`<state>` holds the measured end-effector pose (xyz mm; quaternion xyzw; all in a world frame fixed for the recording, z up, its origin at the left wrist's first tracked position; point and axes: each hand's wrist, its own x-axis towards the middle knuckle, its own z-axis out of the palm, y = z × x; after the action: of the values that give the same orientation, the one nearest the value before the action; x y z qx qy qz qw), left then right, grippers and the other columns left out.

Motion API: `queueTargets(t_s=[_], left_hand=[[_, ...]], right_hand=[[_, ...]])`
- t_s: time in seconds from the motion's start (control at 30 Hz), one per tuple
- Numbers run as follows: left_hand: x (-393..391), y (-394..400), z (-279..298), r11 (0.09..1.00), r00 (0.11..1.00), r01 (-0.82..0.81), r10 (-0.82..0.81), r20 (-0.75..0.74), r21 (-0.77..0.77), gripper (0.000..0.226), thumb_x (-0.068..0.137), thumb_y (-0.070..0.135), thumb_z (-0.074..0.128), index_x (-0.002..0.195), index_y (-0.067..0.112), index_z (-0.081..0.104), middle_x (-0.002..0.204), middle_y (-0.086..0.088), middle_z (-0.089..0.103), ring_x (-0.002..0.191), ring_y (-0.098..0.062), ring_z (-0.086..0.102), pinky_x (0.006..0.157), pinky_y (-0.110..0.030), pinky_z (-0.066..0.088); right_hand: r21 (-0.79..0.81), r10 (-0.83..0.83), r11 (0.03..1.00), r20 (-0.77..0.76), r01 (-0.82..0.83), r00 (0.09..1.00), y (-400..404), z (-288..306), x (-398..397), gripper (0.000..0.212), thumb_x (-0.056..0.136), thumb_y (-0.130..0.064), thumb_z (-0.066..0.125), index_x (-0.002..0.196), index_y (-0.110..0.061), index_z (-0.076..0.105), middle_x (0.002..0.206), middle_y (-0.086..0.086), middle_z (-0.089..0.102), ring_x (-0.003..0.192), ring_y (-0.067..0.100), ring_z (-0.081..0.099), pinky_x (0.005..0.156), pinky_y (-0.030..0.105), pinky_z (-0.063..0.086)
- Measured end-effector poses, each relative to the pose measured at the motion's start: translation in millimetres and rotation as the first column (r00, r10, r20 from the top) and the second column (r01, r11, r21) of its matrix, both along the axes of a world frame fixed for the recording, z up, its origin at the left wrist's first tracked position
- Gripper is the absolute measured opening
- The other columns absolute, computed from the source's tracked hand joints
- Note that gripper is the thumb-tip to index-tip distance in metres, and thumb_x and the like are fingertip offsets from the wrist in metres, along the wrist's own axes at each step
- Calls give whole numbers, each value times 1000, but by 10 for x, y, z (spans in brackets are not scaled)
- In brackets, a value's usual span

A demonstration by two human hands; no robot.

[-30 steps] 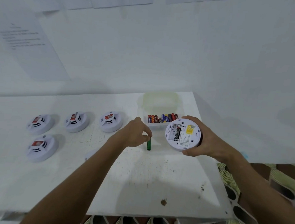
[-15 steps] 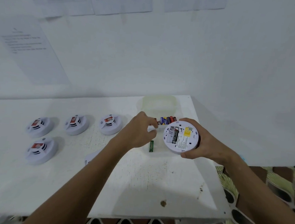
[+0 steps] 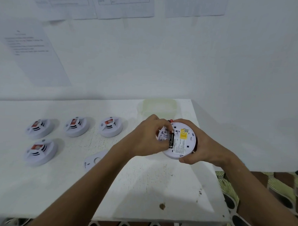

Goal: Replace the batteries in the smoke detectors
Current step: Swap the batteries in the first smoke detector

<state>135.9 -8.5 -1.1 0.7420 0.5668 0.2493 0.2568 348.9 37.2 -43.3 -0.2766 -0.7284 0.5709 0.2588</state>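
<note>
My right hand (image 3: pixel 200 150) grips a white round smoke detector (image 3: pixel 184 143) by its rim, back side up, with a yellow label showing. A black battery (image 3: pixel 171 139) lies in its open compartment, and the slot to its left looks bare. My left hand (image 3: pixel 146 138) is curled over that compartment, its fingertips pinching the black battery. Behind my hands only the red tips of the batteries in the tray (image 3: pixel 170 120) show. The green battery is hidden.
Several white smoke detectors lie face up at the left, such as one (image 3: pixel 111 126) and another (image 3: pixel 39 151). A loose white back plate (image 3: pixel 95 160) lies by my left forearm. A translucent container (image 3: pixel 159 107) stands at the back. The white table (image 3: pixel 158 190) ends close on the right.
My left hand let go of the green battery on the table and moved right onto the detector's battery compartment. My right hand brought the detector slightly closer and lower.
</note>
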Motion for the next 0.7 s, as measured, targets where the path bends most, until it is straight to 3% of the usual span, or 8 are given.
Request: queueTargets(t_s=[0.13, 0.27, 0.43, 0.5, 0.57, 0.7], left_hand=[[38, -27, -44, 1000, 1000, -17, 17, 7, -11, 38, 78, 21, 73, 112, 29, 58, 107, 1, 46, 94, -9, 55, 65, -4, 44], [76, -24, -73, 998, 999, -53, 53, 2, -29, 37, 75, 21, 75, 105, 30, 55, 107, 4, 44, 93, -9, 53, 69, -9, 43], [77, 22, -133, 997, 996, -80, 80, 27, -15, 38, 70, 17, 75, 91, 26, 44, 96, 6, 40, 79, -10, 47, 59, -15, 35], [45, 41, -148, 997, 995, -75, 77, 57, -25, 37, 73, 18, 75, 91, 23, 44, 100, 3, 45, 85, -14, 51, 60, -18, 41], [15, 47, -135, 995, 989, -88, 92, 112, -40, 31, 78, 22, 74, 94, 20, 48, 104, 1, 49, 91, -14, 55, 63, -24, 49], [-3, 92, -125, 985, 982, -156, 147, 116, 72, 20, 85, 34, 71, 85, 24, 53, 94, 5, 57, 84, -8, 56, 65, -12, 42]], right_hand=[[30, -16, 999, 14, 16, 1000, 1, -9, -17, 97, 55, 7, 80, 140, -21, 44, 131, 4, 55, 118, 19, 58, 85, 32, 57], [58, -47, 997, 23, 46, 999, 9, -55, -61, 98, 51, 4, 82, 139, -18, 44, 132, 4, 56, 117, 17, 59, 86, 27, 55], [49, -52, 997, 17, 51, 998, 48, -91, -100, 100, 48, -1, 83, 139, -17, 45, 131, 6, 57, 115, 20, 60, 85, 29, 56], [35, -51, 998, 9, 51, 999, 58, -92, -93, 99, 48, -10, 83, 139, -18, 45, 131, 5, 57, 115, 21, 60, 83, 27, 55], [28, -49, 998, 5, 49, 999, 75, -100, -80, 97, 51, -6, 84, 138, -20, 45, 131, 5, 56, 116, 23, 60, 84, 29, 56], [23, -43, 999, -4, 43, 999, 108, -125, -72, 95, 54, 6, 81, 138, -19, 45, 128, 9, 56, 115, 28, 59, 87, 38, 57]])
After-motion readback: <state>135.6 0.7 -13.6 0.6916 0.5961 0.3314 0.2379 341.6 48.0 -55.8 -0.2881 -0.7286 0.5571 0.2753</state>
